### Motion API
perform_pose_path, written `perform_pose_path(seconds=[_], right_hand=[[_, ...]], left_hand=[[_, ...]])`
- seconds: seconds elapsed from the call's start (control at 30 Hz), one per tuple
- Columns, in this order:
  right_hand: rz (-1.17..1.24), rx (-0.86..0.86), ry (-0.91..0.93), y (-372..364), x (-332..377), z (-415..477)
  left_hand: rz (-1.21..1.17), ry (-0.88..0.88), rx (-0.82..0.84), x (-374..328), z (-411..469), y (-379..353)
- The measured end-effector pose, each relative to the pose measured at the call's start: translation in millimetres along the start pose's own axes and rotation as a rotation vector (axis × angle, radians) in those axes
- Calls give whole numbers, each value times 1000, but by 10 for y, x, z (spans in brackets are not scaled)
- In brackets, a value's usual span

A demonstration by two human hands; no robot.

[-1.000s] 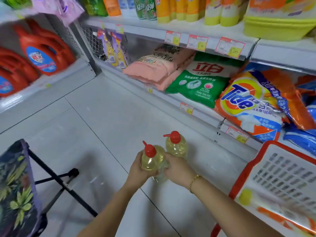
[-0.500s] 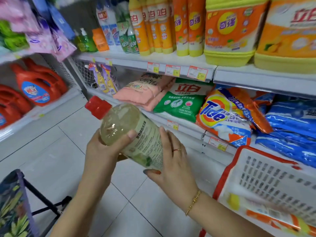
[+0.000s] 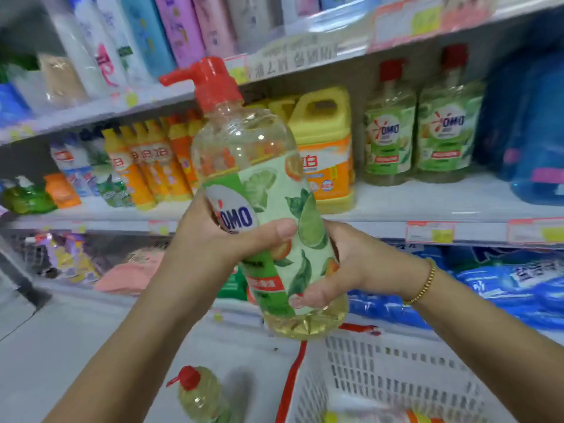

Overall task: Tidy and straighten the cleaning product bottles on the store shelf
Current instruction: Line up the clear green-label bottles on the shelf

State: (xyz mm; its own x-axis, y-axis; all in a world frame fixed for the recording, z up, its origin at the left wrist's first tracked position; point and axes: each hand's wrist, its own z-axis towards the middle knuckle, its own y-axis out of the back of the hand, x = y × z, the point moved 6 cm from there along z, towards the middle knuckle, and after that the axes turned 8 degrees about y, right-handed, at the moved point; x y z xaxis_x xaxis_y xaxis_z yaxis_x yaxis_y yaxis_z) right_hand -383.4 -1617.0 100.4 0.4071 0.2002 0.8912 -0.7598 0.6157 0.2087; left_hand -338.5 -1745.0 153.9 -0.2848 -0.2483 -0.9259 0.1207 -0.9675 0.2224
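Observation:
I hold a clear OMO bottle [image 3: 259, 190] of yellow liquid with a red pump top and a green citrus label, nearly upright in front of the shelf. My left hand [image 3: 213, 239] grips its middle from the left, thumb across the label. My right hand [image 3: 341, 270] grips the lower part from the right. Two matching OMO bottles [image 3: 421, 129] with red caps stand on the middle shelf [image 3: 427, 203] at the right. A second pump bottle [image 3: 201, 395] stands on the floor below.
A yellow jug [image 3: 326, 148] and several orange and yellow bottles [image 3: 146, 166] fill the middle shelf's left part. A white basket with a red rim [image 3: 396, 377] sits at lower right. Blue bags [image 3: 503, 288] lie on the lowest shelf. Tall bottles [image 3: 146, 35] line the top shelf.
The bottle has come up from the floor, where it stood beside the other, been turned from tilted to nearly upright and raised to middle-shelf height. My view has swung upward.

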Motion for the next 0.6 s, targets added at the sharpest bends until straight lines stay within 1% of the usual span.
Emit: perform_pose_path(seconds=[0.07, 0.13, 0.23, 0.33, 0.4, 0.5, 0.6], right_hand=[[-54, -47, -35, 380, 89, -242], [-133, -138, -64, 787, 137, -508], [-341, -296, -93, 1387, 165, -854], [-706, -445, -80, 1825, 221, -999], [-869, -571, -62, 2037, 180, -1024], [-907, -740, -69, 2317, -61, -1027], [-908, -818, -57, 2462, -284, -1007]], left_hand=[[32, -8, 64, -76, 219, -377], [103, -16, 75, -129, 417, -750], [216, -77, -8, -200, 620, -1282], [219, -177, -95, -233, 798, -1706], [211, -224, -162, -186, 942, -1893], [200, -234, -271, -60, 1213, -2046], [217, -200, -298, 86, 1483, -2153]])
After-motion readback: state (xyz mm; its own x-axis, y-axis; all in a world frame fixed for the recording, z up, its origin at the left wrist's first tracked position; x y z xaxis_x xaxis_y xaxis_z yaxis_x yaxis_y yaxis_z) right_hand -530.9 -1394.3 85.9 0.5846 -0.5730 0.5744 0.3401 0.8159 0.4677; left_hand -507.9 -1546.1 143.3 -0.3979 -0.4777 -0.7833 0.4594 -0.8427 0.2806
